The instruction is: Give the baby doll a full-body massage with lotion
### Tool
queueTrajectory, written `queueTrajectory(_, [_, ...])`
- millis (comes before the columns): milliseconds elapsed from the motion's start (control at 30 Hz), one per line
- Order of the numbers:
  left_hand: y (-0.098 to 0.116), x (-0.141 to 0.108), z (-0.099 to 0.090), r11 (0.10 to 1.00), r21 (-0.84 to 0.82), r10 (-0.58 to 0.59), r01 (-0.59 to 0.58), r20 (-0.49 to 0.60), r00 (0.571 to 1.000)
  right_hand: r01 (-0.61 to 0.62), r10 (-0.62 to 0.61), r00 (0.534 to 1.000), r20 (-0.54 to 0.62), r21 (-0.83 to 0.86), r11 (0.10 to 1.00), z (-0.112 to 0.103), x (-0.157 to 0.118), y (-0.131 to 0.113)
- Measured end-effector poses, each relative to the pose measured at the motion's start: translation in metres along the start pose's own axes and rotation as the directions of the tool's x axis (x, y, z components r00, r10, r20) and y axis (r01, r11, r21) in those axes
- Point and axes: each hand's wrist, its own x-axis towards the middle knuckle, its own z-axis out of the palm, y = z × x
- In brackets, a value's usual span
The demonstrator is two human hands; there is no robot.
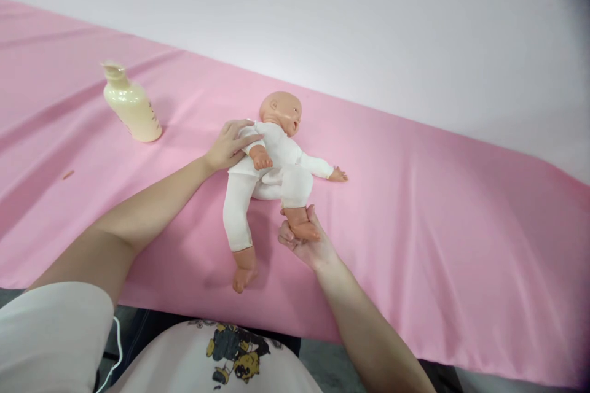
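Observation:
A baby doll (pixel 276 147) with a bare head and a white cloth body lies on the pink cloth, its face turned to the right. My left hand (pixel 233 144) holds it at the shoulder and upper arm, with fingers on both sides of the arm. Lower down, my right hand (pixel 302 242) is closed around the ankle of one bent leg, lifting that foot off the cloth. The doll's other leg stretches toward me, and one arm reaches out to the right. Part of my right hand's fingers is hidden behind the foot.
A pale yellow pump bottle (pixel 136 107) stands at the left. A small brownish piece (pixel 68 175) lies near it. The pink cloth (pixel 442 245) covers the table in folds, with a white wall (pixel 369 24) behind. A white cable (pixel 118 344) hangs by my body.

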Motion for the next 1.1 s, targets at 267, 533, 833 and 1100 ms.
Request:
queueTrajectory(267, [0.007, 0.002, 0.002, 0.998, -0.055, 0.016, -0.014, 0.023, 1.0, -0.091, 0.087, 0.993, 0.084, 0.044, 0.995, -0.005, 0.007, 0.001])
queueTrajectory(533, [0.0, 0.0, 0.002, 0.966, -0.202, -0.184, 0.162, -0.096, 0.978, -0.187, 0.192, 0.977, 0.091, -0.063, 0.98, -0.005, 0.003, 0.0])
queueTrajectory(833, [-0.031, -0.002, 0.012, 0.627, -0.68, -0.692, 0.38, -0.262, 0.673, -0.27, 0.294, 0.886, 0.359, -0.117, 0.956, -0.019, -0.009, 0.001])
queueTrajectory(1100, [-0.04, -0.004, 0.011, 0.501, -0.776, -0.8, 0.383, -0.246, 0.548, -0.195, 0.163, 0.923, 0.349, 0.057, 0.979, -0.005, -0.027, -0.002])
